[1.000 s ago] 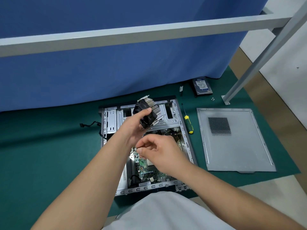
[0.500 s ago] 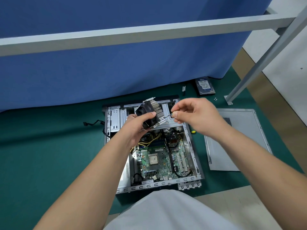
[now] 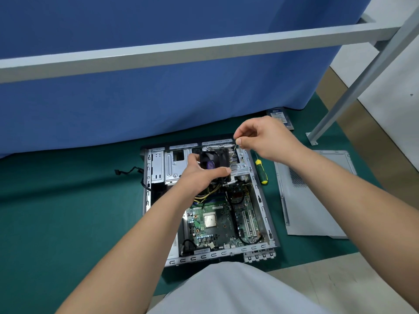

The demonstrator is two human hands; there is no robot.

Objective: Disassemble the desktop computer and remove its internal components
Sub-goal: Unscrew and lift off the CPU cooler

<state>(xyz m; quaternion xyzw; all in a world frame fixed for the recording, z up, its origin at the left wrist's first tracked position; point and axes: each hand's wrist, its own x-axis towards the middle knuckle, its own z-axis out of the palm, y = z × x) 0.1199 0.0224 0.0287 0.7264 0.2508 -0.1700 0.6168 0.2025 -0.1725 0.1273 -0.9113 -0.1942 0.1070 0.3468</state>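
Two bare hands over an open desktop case (image 3: 264, 207), lying flat on a green mat (image 3: 68, 211). Behind, blue cloth (image 3: 158, 98) hanging to the mat; across it, a grey metal frame bar (image 3: 181, 51), its slanted leg (image 3: 353, 87) bolted down at right. Side panel (image 3: 313, 200) flat on the mat right of the case, near edge and vent grille partly covered by the right forearm. Inside the case: green motherboard (image 3: 217, 225) with bare CPU (image 3: 209, 219) exposed at centre, white expansion slots to its right, yellow and black cables toward the far end, partly hidden under the left wrist. Drive cage (image 3: 163, 166) at far left of the case, half masked by the left hand. Bottom of the view cut by a pale grey garment (image 3: 238, 291).

Left hand (image 3: 201, 175) gripping the CPU cooler (image 3: 215, 160), held up above the far end of the case: thumb curled along its near edge, fingers wrapped behind and out of sight; black fan with purple hub facing up, heatsink fins at right. Right hand (image 3: 263, 139) pinching the cooler's thin wire (image 3: 233, 150) between thumb and forefinger, remaining fingers curled; connector end too small to make out. Hard drive (image 3: 280, 117) by the cloth, mostly hidden behind the right hand. Yellow-and-green screwdriver (image 3: 260, 171) between case and panel. Loose black cable (image 3: 129, 171) on the mat left of the case.
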